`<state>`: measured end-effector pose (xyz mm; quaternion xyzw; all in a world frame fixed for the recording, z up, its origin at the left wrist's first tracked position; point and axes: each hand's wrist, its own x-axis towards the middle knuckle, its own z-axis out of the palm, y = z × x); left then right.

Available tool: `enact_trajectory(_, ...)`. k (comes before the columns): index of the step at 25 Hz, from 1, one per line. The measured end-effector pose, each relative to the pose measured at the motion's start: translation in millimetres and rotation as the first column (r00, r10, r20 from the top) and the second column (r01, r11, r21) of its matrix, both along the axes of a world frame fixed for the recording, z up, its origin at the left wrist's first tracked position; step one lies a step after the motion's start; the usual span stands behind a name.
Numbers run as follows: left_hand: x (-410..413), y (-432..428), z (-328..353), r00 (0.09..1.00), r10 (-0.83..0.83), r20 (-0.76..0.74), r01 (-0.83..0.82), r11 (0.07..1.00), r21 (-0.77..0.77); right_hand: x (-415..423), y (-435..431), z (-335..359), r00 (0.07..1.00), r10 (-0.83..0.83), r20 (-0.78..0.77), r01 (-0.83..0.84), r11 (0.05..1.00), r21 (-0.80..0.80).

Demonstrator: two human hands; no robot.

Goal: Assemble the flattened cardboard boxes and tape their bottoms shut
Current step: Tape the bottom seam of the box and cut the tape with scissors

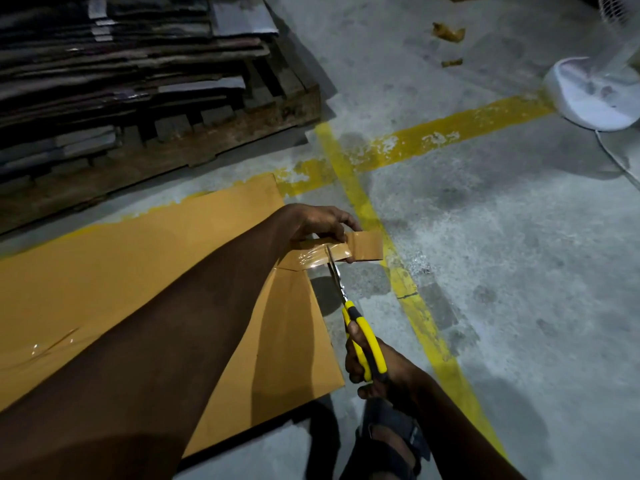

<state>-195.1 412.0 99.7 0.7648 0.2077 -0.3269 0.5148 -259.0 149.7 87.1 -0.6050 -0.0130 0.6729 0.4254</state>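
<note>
Tightly, fingers (341,221) pinch tape (341,251), grip scissors (364,337)

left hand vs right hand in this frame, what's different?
The left hand pinches the tape roll; the right hand grips the yellow-handled scissors. The left hand reaches out over the cardboard box; the right hand sits off the box's edge, nearer the body. Shared: both work the same tape strip.
</note>
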Motion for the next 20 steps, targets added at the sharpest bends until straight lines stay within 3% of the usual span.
enact_trajectory(6,-0.3,-2.2,0.4,0.997,0.077,0.002,-0.077,0.996,-0.043,13.1,10.0,-8.8,0.999,0.001,-0.041,0.002,0.997,0.081)
enact_trajectory(20,-5.0,-4.5,6.4,0.995,0.092,0.028,-0.092,0.996,-0.004,15.4,14.5,-13.5,1.000,-0.025,0.005,0.025,0.999,0.031)
